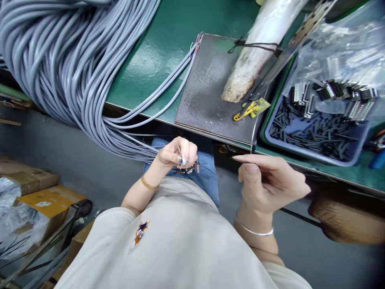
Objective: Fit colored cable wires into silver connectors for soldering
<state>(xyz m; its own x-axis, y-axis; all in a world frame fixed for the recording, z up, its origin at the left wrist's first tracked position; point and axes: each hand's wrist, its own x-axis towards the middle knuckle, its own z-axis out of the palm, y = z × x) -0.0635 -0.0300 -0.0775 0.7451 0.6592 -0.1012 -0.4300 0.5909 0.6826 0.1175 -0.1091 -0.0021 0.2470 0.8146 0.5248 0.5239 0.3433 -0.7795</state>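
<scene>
My left hand (176, 153) is closed in a pinch over my lap, gripping a grey cable end with coloured wires and a small metal connector (192, 167). My right hand (269, 182) is closed below the bench edge, pinching a thin silver wire (254, 132) that runs up toward the dark metal plate (207, 92). A thick bundle of grey cables (60, 60) hangs off the bench to the left. Three loose cable ends with stripped coloured wires (195, 44) reach the plate's corner.
A wrapped cylindrical tool (258, 52) lies on the plate beside a yellow clip (248, 110). A blue tray (315, 132) of black sleeves and a bag of connectors (333, 90) sit on the green bench (156, 52) at right. Cardboard boxes (45, 198) are on the floor.
</scene>
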